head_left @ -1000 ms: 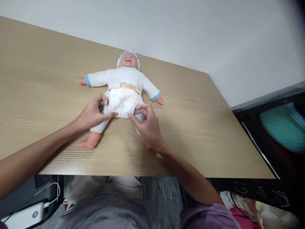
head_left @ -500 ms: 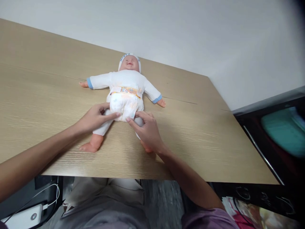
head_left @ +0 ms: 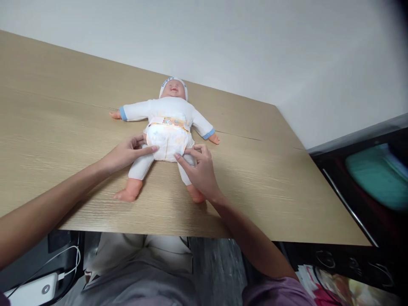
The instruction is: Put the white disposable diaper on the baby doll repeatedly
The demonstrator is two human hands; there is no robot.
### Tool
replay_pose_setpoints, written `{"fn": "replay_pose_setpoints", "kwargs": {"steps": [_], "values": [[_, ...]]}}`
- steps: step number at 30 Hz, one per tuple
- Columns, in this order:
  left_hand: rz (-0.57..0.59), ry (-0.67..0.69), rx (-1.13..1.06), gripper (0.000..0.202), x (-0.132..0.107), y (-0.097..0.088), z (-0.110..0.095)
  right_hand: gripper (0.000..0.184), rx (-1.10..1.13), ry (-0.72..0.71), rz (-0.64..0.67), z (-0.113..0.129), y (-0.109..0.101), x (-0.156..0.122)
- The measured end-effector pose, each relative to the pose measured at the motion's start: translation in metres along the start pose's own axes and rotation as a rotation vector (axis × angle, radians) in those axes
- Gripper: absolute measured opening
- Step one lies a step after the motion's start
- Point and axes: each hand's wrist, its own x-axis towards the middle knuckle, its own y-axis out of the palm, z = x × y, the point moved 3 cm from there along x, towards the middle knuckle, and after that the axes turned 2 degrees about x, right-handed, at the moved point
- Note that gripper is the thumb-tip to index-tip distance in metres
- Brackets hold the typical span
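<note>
A baby doll [head_left: 172, 107] in a white suit with blue cuffs and a white cap lies on its back, arms spread and feet toward me. Around its hips is a white diaper [head_left: 165, 142] with an orange printed waistband. My left hand [head_left: 132, 153] pinches the diaper's edge at the leg on the left, thumb on the front and fingers tucked behind. At the opposite leg, my right hand [head_left: 198, 168] grips the other edge between thumb and fingers.
The doll rests on a wooden table [head_left: 255, 182] against a pale wall [head_left: 223, 42]. Below the front edge at left lies a white power bank [head_left: 35, 291] with a cable. A dark shelf unit [head_left: 360, 187] stands at the right.
Both hands have drawn the diaper's leg edges outward, and its front looks flatter and wider. My right hand has shifted slightly to the right.
</note>
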Motion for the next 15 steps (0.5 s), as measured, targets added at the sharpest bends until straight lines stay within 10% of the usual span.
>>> {"fn": "replay_pose_setpoints", "kwargs": {"steps": [9, 15], "values": [[0.088, 0.075, 0.312, 0.048, -0.001, -0.045, -0.034, 0.021, -0.015, -0.143, 0.215, -0.002, -0.045, 0.01], [-0.281, 0.267, 0.918, 0.065, 0.064, -0.095, -0.041, 0.047, -0.368, -0.264, 0.001, -0.062, -0.058, 0.089]]}}
